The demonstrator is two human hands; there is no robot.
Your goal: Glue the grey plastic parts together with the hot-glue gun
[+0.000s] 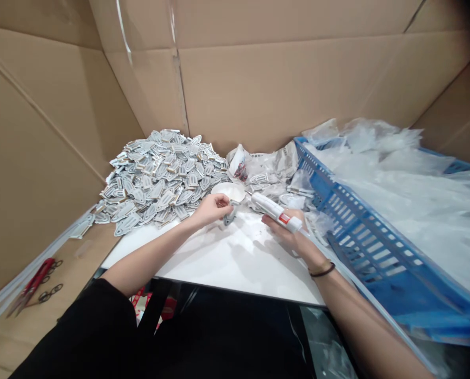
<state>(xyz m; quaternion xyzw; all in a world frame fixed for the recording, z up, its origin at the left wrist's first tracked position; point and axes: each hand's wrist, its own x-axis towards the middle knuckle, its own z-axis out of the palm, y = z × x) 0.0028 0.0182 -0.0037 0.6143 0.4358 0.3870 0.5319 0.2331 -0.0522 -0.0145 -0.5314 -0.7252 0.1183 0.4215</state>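
Observation:
My left hand [213, 208] pinches a small grey plate-like piece [230, 213] between thumb and fingers, just above the white table top [235, 258]. In my right hand [288, 231] is a white stick-shaped tool [270, 206] with a thin metal tip and a red label. Its tip points left towards the grey piece, apart from it. Behind my left hand stands a white round dish [229, 190], partly covered by the fingers. A large heap of flat grey slotted pieces [159, 179] lies beyond my left arm.
At right, a blue plastic basket [361, 231] holds clear plastic bags [424, 179]. Crumpled printed paper [274, 163] and more grey pieces lie at the back. Red-handled scissors [35, 281] rest on cardboard at left. Cardboard walls [278, 84] enclose the table.

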